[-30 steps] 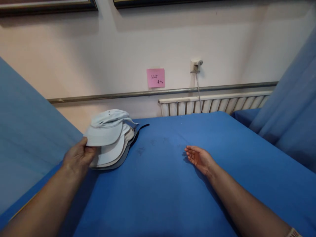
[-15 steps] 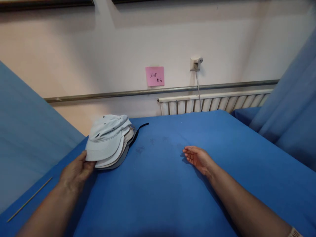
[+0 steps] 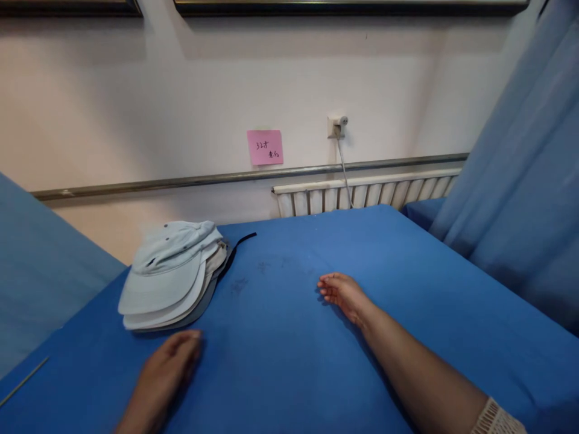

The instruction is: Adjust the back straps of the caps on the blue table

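A stack of several baseball caps (image 3: 163, 274) lies at the left on a blue-covered surface. The top cap is pale blue with a small dark mark; white, beige and dark grey brims show beneath it, and a black strap trails to the right. My left hand (image 3: 174, 355), slightly blurred, is just in front of the brims and apart from them, its fingers loosely extended and nothing visible in it. Over the middle right of the blue surface, my right hand (image 3: 341, 294) is open with its fingers slightly bent, holding nothing.
A thin stick (image 3: 25, 381) lies at the left edge. Blue curtains hang at the left (image 3: 49, 271) and right (image 3: 506, 199). Behind the blue surface (image 3: 271, 337) are a white radiator (image 3: 362, 193), a metal rail (image 3: 203, 179), a plugged-in cord (image 3: 344, 166) and a pink note (image 3: 265, 147).
My left hand has let go of the cap stack and moved right, in front of it. The view has shifted; my right hand stays open in about the same place.
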### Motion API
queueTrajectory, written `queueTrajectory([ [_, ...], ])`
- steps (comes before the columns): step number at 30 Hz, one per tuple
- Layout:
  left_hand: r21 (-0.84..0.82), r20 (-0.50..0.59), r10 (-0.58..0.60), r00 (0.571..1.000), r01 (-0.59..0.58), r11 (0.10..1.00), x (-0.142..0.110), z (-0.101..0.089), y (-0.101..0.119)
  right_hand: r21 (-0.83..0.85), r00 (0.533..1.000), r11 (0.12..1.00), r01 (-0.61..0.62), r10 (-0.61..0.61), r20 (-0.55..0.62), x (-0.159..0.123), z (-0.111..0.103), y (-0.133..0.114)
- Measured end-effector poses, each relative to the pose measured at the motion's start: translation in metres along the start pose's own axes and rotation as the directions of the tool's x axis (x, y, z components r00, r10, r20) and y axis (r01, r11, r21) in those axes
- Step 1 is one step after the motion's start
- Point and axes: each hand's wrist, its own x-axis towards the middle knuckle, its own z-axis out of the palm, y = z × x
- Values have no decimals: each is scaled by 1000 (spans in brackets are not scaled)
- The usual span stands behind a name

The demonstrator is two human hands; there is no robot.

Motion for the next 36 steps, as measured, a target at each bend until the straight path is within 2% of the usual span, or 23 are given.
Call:
queueTrajectory([
  [2,154,240,43,970,-82,985,-16,34,13,-62,1000,998,6,-7,-13,-2,4,2],
  [5,248,497,132,858,-286,925,-30,78,39,-173,999,985,-4,-2,-35,-7,8,3],
  [6,259,544,166,823,-352,899,-32,90,48,-214,999,977,-10,2,-36,-10,8,2],
  [8,268,597,232,768,-463,845,-32,106,66,-297,1000,955,-7,-1,-26,-15,5,-5],
  [10,291,621,261,739,-527,799,-30,116,87,-362,999,932,26,-34,-16,-22,-2,-19],
  [13,309,593,320,739,-575,757,-27,119,123,-410,982,896,168,-189,-9,-35,-12,-52],
  [14,294,550,364,752,-582,758,-26,117,134,-423,945,856,297,-328,-1,-41,-13,-65],
  [15,263,493,409,768,-579,772,-26,115,145,-416,886,800,432,-462,31,-48,-13,-77],
  [17,151,380,495,781,-580,800,-28,107,162,-348,746,686,639,-664,60,-63,-9,-101],
  [19,-13,268,589,763,-608,794,-30,100,172,-266,598,572,776,-802,20,-77,-2,-119],
  [20,-99,209,634,744,-629,771,-31,97,176,-240,541,523,818,-841,12,-82,2,-126],
  [21,-175,153,671,726,-648,741,-31,95,178,-217,511,493,842,-859,32,-87,7,-131],
  [23,-273,58,705,707,-668,692,-29,95,181,-188,491,471,862,-868,77,-90,16,-137],
  [24,-297,29,700,713,-663,688,-27,97,182,-180,495,474,862,-864,93,-89,20,-137],
  [26,-324,22,652,758,-612,722,-17,103,182,-176,520,499,848,-848,103,-81,28,-134],
  [30,-344,91,446,890,-393,853,24,124,176,-229,632,606,762,-772,64,-43,37,-123],
  [32,-313,84,316,945,-276,909,50,135,169,-300,725,695,653,-689,-17,-15,37,-119],
  [34,-279,81,191,978,-161,947,74,144,161,-377,826,805,459,-543,-154,13,34,-115],
  [35,-273,78,157,984,-131,953,83,148,156,-395,861,852,343,-453,-231,25,32,-114],
  [36,-273,77,133,988,-107,956,89,149,152,-395,867,868,301,-421,-266,35,29,-112],
])
